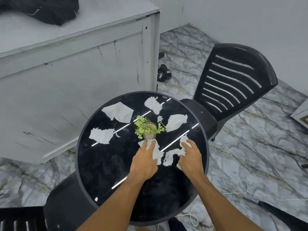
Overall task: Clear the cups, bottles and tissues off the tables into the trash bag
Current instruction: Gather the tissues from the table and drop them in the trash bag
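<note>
Head view.

Grip: my left hand [144, 160] lies with fingers nearly straight and spread, pressing the middle tissue [157, 155] flat onto the round black table [103, 164]. Its fingertips stop just short of the plant pot [150, 135]. My right hand [190, 157] has bent fingers curled over the torn tissue [170, 157], bunching it against the tabletop near the right edge.

Four loose tissues [118, 112] lie untouched around the far side of the pot.

Writing: white lettering on the black sandals [164, 73] on the floor, too small to read.

Containers: the clear pot holds beige grit and a green sprig.
</note>
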A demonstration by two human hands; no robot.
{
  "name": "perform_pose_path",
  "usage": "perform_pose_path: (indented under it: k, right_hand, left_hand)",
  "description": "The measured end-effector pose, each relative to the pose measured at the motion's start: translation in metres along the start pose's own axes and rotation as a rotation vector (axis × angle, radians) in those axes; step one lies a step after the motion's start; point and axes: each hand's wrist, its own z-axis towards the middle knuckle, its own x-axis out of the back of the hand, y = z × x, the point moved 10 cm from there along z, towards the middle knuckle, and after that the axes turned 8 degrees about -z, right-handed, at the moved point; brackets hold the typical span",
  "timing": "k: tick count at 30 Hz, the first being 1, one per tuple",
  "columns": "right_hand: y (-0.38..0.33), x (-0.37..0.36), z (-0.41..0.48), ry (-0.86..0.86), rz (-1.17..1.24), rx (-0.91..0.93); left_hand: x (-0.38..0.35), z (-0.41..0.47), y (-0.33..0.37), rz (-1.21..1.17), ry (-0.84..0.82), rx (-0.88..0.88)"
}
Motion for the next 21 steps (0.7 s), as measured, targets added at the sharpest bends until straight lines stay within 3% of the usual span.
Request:
perform_pose_path:
  k: [7,15,21]
  right_hand:
    - [0.020,-0.021,0.031,-0.195,-0.330,0.131]
    - [-0.003,-0.039,0.013,-0.346,-0.014,0.164]
    - [-0.080,-0.059,-0.030,-0.490,0.169,0.278]
  left_hand:
    - [-0.061,0.013,-0.019,0.349,-0.101,0.022]
    - [-0.028,-0.017,-0.011,-0.128,0.166,0.217]
    - [0.006,-0.069,-0.042,-0.385,0.294,0.328]
